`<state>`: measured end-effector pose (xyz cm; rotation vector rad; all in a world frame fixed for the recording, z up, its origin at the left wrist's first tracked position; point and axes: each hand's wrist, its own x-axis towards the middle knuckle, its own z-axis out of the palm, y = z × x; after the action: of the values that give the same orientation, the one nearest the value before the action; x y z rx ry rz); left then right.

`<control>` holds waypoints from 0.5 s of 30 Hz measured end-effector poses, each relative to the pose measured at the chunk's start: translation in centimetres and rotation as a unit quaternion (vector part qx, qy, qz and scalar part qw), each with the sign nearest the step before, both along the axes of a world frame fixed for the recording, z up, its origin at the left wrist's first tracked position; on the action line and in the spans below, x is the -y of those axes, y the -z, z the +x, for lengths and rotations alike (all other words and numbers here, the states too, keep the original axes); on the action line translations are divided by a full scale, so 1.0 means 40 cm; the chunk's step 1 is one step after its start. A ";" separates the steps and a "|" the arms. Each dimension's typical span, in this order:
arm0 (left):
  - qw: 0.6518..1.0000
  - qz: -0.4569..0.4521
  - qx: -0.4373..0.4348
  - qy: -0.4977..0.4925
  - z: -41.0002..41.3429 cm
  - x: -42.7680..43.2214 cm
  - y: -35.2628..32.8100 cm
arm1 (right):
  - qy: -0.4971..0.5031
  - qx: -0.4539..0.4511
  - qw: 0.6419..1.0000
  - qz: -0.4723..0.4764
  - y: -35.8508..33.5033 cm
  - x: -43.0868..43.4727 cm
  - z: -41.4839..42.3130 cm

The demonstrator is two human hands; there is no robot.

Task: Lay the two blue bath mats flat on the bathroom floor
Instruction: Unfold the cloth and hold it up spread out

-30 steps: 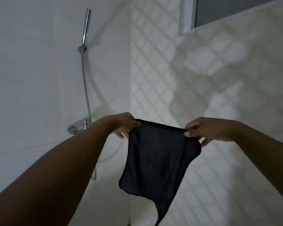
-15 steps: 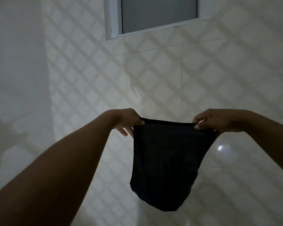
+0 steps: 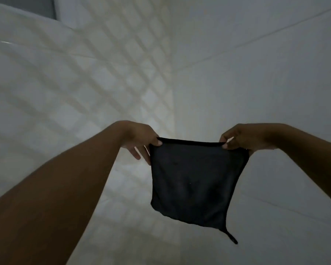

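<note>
Nearest the camera, two bare forearms reach in from the lower left and the right edge of the frame toward its middle. The left hand (image 3: 139, 139) pinches the upper left corner of a dark bath mat (image 3: 191, 180) between thumb and forefinger, its other fingers hanging loose below the cloth edge. The right hand (image 3: 239, 138) pinches the upper right corner the same way, thumb on the near face. The top hem is stretched almost straight between the two hands, and the mat hangs free in the air below them, right of centre. In this dim light it looks nearly black. Its lower edge slants down to the right, and a thin loop (image 3: 230, 237) trails from the lower right corner.

Only this one mat is in view, and it touches nothing but the two hands.

Behind the mat stand pale glossy tiled walls (image 3: 266, 83), meeting at a corner (image 3: 173, 92) that runs up the centre of the frame. A lattice of diamond shadows (image 3: 122, 60) spreads across the wall left of that corner. The wall on the right is plain, crossed by a few slanting grout lines. In the upper left of the frame sits the grey corner of a window (image 3: 36, 6) with a white frame.
</note>
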<state>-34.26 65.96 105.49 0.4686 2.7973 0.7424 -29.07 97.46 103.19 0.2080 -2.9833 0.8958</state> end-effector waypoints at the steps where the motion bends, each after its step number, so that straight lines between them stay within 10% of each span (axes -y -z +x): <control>1: 0.999 0.003 -0.001 0.036 -0.003 -0.072 0.000 | 0.035 -0.005 0.999 0.007 -0.006 -0.059 0.051; 15: 0.907 0.117 -0.105 0.391 0.263 -0.967 0.050 | 0.348 -0.098 0.919 0.156 -0.005 -0.652 0.668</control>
<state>-23.73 104.66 103.49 1.6604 2.3392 0.8443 -2.33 123.53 103.39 -0.6792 -2.6527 0.2927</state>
